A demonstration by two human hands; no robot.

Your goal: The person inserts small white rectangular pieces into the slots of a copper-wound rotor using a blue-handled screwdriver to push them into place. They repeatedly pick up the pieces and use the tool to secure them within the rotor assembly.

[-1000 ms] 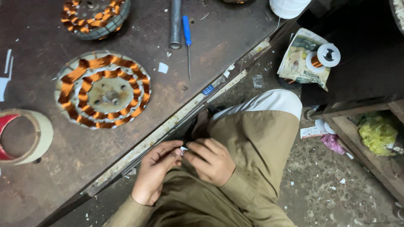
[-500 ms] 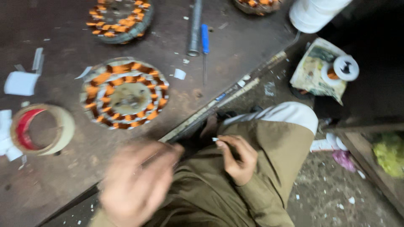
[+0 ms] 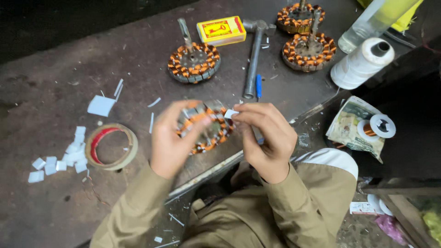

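Note:
My left hand (image 3: 172, 138) is over a round stator with orange copper windings (image 3: 212, 129) that rests on the dark workbench (image 3: 55, 82); the fingers touch its upper left side and cover part of it. My right hand (image 3: 264, 135) pinches a small white paper slip (image 3: 230, 113) at the stator's right edge. Both forearms wear khaki sleeves, and my khaki-clad knee sits below the bench edge.
Three more wound stators stand at the back (image 3: 193, 62) (image 3: 308, 50) (image 3: 298, 16), beside a yellow matchbox (image 3: 221, 30), a metal hammer (image 3: 253, 59) and a blue pen (image 3: 258, 85). A tape roll (image 3: 111, 147) and several white paper pieces (image 3: 59, 160) lie left. A white thread spool (image 3: 363, 62) stands right.
My hands have risen from my lap to the stator on the bench. The left hand swung up and forward; the right brought the white slip to the stator. The view tilted toward the back of the bench.

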